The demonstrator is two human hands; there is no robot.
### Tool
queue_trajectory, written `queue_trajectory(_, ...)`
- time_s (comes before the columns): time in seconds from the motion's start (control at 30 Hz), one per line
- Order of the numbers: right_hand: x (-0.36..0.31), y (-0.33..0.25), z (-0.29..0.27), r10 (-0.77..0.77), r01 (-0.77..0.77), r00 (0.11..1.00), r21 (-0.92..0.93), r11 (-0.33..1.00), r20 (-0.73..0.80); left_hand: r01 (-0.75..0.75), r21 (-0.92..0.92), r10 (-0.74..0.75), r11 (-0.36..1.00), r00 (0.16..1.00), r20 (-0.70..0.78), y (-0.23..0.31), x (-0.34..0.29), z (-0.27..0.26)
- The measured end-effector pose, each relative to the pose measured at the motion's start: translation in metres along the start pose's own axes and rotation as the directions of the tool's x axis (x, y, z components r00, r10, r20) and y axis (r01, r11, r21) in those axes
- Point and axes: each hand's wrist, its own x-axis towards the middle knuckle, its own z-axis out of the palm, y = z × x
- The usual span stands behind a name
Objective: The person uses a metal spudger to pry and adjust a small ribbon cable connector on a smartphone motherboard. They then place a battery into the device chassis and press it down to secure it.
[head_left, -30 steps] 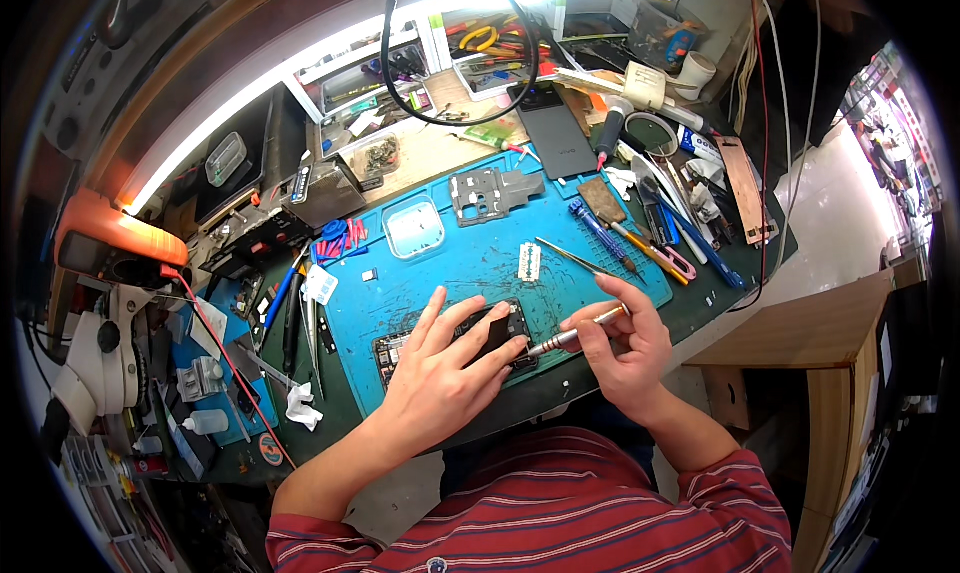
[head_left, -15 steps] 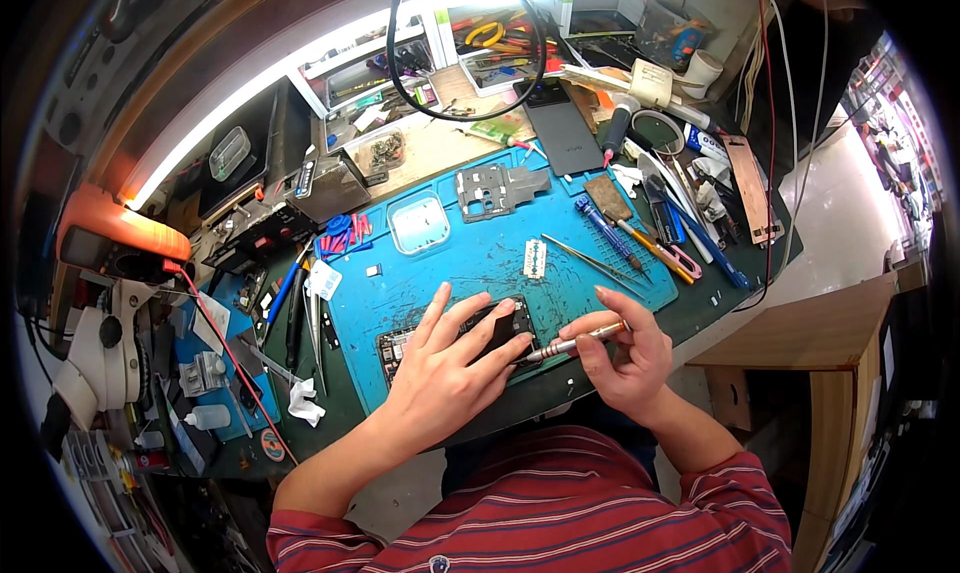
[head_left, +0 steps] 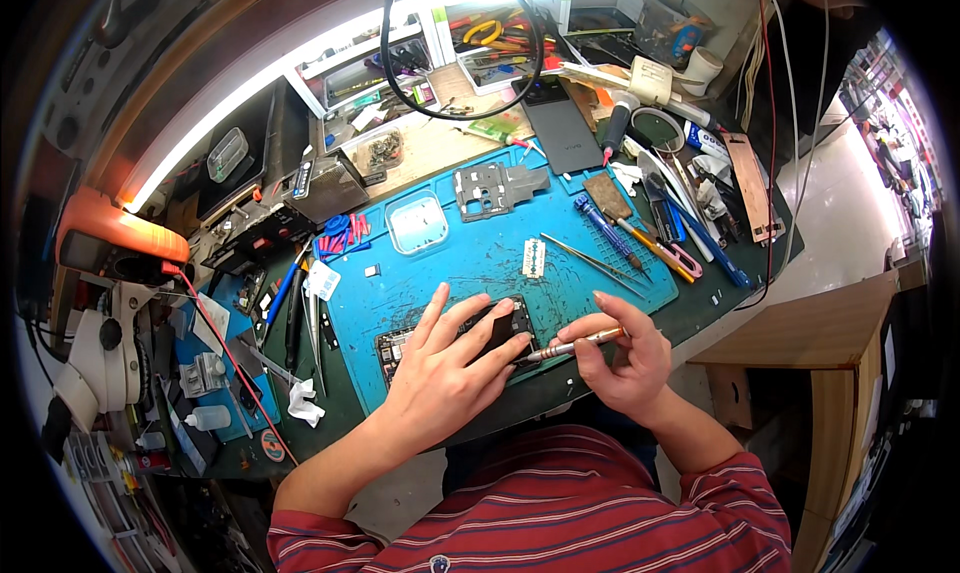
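An opened phone point(head_left: 512, 323) lies on the blue work mat point(head_left: 440, 273) near its front edge, with inner parts bare at its left end. My left hand point(head_left: 447, 365) rests flat across it, fingers stretched out and slightly spread, covering much of its middle. In my right hand point(head_left: 630, 361) a slim silver-and-copper screwdriver point(head_left: 575, 346) is pinched between thumb and fingers. It slants down to the left, and its tip meets the phone's right end beside my left fingertips. Exactly what the tip touches is too small to make out.
Beyond the phone lie a razor blade point(head_left: 533, 258), tweezers point(head_left: 596, 265), a clear plastic tray point(head_left: 417, 223) and a dark phone cover plate point(head_left: 498, 188). A dark phone point(head_left: 563, 133) sits farther back. Pens and tools crowd the right; an orange multimeter point(head_left: 120, 235) stands left.
The hands, the screwdriver and the phone hold almost the same places. The screwdriver's rear end has dipped very slightly.
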Motion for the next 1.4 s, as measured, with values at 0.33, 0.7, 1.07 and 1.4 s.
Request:
queue_trajectory(0.33, -0.002, -0.003, -0.008, -0.035, 0.044, 0.993, -0.078, 0.996, 0.115, -0.007, -0.001, 0.007, 1.0, 1.0, -0.002, -0.002, 0.0, 0.002)
queue_trajectory(0.7, -0.002, 0.002, 0.0, -0.107, 0.106, 0.994, -0.083, 0.991, -0.009, -0.01, -0.007, 0.01, 1.0, 1.0, 0.021, -0.002, 0.0, 0.0)
queue_trajectory(1.07, 0.04, 0.01, -0.03, -0.168, 0.166, 0.985, -0.054, 0.985, -0.035, 0.02, 0.023, -0.021, 1.0, 0.999, 0.039, 0.002, 0.001, -0.001)
queue_trajectory(1.4, 0.066, 0.017, -0.023, -0.203, 0.212, 0.974, -0.099, 0.972, 0.096, 0.033, 0.018, -0.034, 0.999, 0.997, 0.065, 0.003, 0.005, -0.005)
